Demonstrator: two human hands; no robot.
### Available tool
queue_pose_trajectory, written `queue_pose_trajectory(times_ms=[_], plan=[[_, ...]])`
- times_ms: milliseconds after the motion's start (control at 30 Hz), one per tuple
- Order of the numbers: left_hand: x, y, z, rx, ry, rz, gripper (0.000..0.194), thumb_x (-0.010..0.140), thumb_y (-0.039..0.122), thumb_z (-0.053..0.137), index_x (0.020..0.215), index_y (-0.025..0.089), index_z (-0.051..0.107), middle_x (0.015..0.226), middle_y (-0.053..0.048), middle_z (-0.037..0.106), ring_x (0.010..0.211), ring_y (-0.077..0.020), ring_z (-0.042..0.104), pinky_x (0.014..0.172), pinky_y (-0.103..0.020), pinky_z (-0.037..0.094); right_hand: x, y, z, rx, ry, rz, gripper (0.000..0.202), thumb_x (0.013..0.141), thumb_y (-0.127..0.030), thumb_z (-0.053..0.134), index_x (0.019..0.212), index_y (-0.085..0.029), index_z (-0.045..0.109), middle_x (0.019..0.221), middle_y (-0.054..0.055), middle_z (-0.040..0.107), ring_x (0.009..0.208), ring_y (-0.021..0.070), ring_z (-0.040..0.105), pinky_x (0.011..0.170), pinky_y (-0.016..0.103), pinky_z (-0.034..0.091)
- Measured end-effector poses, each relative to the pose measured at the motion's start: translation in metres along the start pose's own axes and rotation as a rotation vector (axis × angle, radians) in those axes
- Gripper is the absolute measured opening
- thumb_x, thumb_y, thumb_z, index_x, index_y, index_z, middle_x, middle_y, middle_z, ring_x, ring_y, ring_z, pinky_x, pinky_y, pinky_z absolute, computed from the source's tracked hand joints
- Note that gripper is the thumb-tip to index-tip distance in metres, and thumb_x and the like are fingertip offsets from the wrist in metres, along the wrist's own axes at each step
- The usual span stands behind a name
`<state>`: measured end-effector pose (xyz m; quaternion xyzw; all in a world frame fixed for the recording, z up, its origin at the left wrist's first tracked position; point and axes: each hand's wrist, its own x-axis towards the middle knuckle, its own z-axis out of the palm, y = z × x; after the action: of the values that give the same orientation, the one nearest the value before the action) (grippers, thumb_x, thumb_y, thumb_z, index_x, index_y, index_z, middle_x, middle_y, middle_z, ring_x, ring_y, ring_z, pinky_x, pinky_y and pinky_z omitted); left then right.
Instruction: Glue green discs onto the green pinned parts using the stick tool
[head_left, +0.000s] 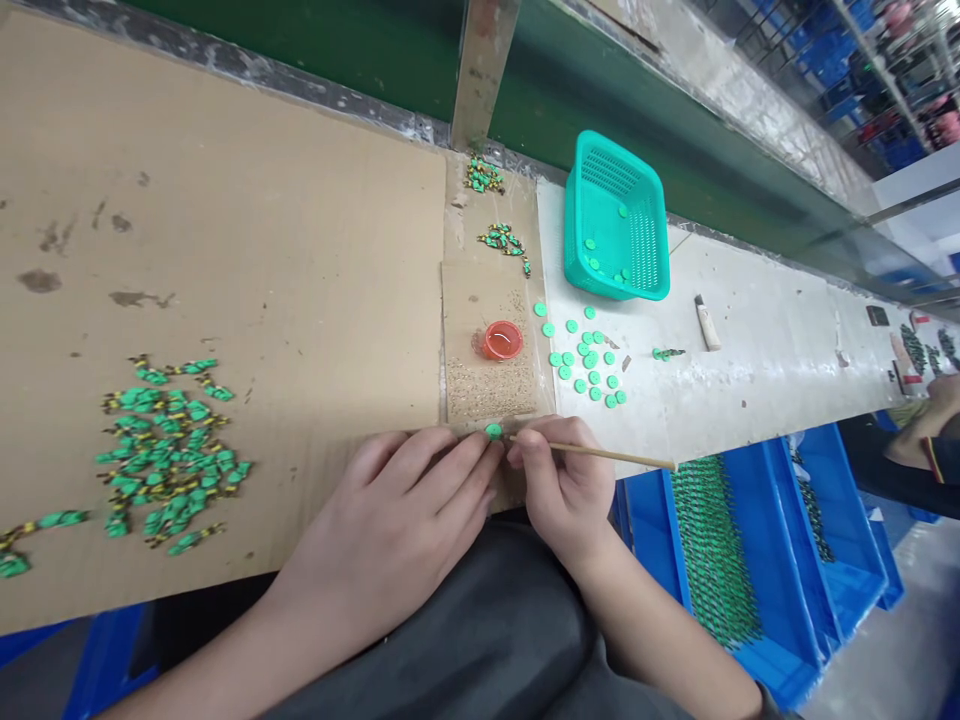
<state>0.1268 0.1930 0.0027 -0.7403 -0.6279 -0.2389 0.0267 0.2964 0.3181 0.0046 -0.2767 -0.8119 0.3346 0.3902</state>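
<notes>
My left hand (420, 510) rests at the table's front edge, its fingertips closed beside a small green disc (493, 431); whether they grip it is hard to make out. Pinched in my right hand (566, 480) is a thin wooden stick (611, 454), its tip close to the disc's right side. A small red cup (502, 341) with liquid stands on the cardboard just beyond my hands. Several loose green discs (591, 359) lie to the right of the cup. Many small green, yellow and black pieces (169, 455) are heaped on the cardboard at the left.
A teal basket (655, 250) holding several discs stands at the back. Two small heaps of green pieces (504, 239) lie beyond the cup. A white tube (707, 325) lies at the right. Blue bins (780, 560) stand below the table; another person's arm (919, 430) shows far right.
</notes>
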Motion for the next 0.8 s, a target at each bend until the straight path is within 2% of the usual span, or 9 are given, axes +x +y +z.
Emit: queue_pose_trajectory(times_ms=[167,300,400,533,800], plan=[[0.0024,0.0015,-0.0021,-0.008,0.02,-0.013,0.036,0.119,0.023,0.052,0.15,0.016,0.07,0.138,-0.004,0.084,0.12,-0.0302,0.071,0.097,-0.053,0.05,0.0004,-0.0026,-0.0005,0.049,0.076,0.086,0.025,0.118,-0.027,0.064,0.093,-0.025,0.065,0.075,-0.003,0.074,0.065,0.014,0.073,0.064,0.026,0.063],[0.0023,0.0021,-0.0013,-0.005,0.02,-0.014,0.034,0.118,0.025,0.055,0.146,0.02,0.073,0.137,-0.005,0.084,0.119,-0.03,0.071,0.097,-0.052,0.05,-0.0018,-0.0008,0.0003,0.092,0.144,0.139,0.022,0.118,-0.026,0.064,0.096,-0.025,0.067,0.073,-0.005,0.072,0.063,0.0129,0.071,0.063,0.025,0.061],[0.0027,0.0016,-0.0007,0.008,0.044,0.007,0.034,0.117,0.025,0.058,0.147,0.019,0.073,0.136,-0.007,0.084,0.118,-0.0304,0.071,0.096,-0.052,0.05,-0.003,0.0014,0.0002,0.073,0.106,0.094,0.02,0.117,-0.024,0.064,0.098,-0.025,0.068,0.078,-0.003,0.074,0.068,0.0138,0.074,0.067,0.026,0.063],[0.0028,0.0012,-0.0009,0.007,0.017,0.002,0.036,0.117,0.024,0.058,0.149,0.018,0.071,0.138,-0.006,0.083,0.118,-0.0306,0.072,0.096,-0.053,0.05,-0.0034,0.003,-0.0009,0.044,0.052,0.007,0.018,0.118,-0.024,0.063,0.1,-0.025,0.067,0.083,-0.001,0.075,0.075,0.0162,0.076,0.071,0.03,0.065],[0.0019,0.0021,-0.0013,0.0,-0.008,-0.003,0.035,0.118,0.025,0.055,0.149,0.017,0.07,0.141,-0.005,0.083,0.119,-0.0316,0.072,0.096,-0.055,0.05,-0.0028,0.0033,-0.0007,0.048,0.021,-0.017,0.015,0.115,-0.019,0.065,0.102,-0.026,0.067,0.086,0.0,0.076,0.078,0.017,0.077,0.073,0.031,0.065]])
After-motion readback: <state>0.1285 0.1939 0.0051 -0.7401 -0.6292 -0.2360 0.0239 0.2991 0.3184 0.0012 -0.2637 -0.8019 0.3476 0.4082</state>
